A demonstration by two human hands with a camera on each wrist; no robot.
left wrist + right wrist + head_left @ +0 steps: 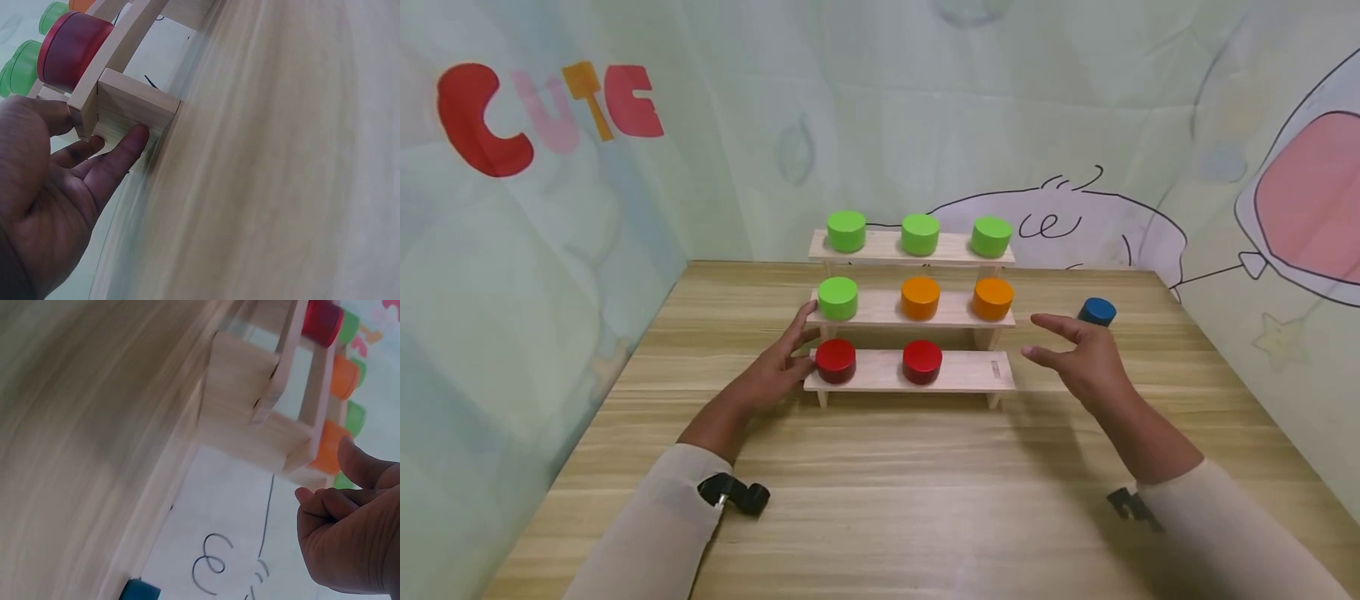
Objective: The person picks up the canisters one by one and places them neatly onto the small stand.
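A three-tier wooden stand bears short round blocks. Three green blocks line the top tier. In the middle stand one green block and two orange blocks; the bottom has two red blocks, at its left end and centre. My left hand touches the stand's left side, its fingers extended beside the end of the bottom tier. To the right of the stand, my right hand hovers, thumb and forefinger spread apart, holding nothing.
A blue block sits on the wood-grain table at the back right, partly hidden behind my right hand. Printed cloth walls enclose the table at the back and both sides.
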